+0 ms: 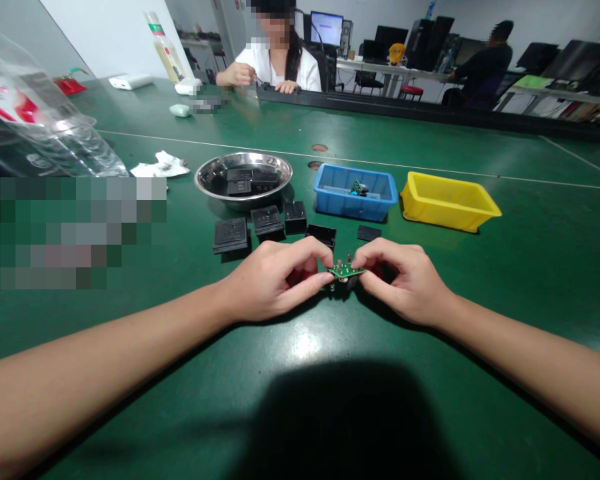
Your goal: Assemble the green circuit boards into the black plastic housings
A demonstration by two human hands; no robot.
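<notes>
My left hand (275, 280) and my right hand (405, 280) meet at the middle of the green table, both pinching a small green circuit board (346, 271) from opposite sides. A black part sits under the board, mostly hidden by my fingers. Just beyond my hands lie several black plastic housings (267, 219) and a small flat black piece (369, 233). Behind them stands a metal bowl (215, 180) with more black parts inside.
A blue bin (375, 200) holding a green board and a yellow bin (447, 210) stand right of the bowl. Clear plastic bags (40, 127) lie at far left beside crumpled paper (161, 165). A person in white (275, 63) works across the table; another sits at back right.
</notes>
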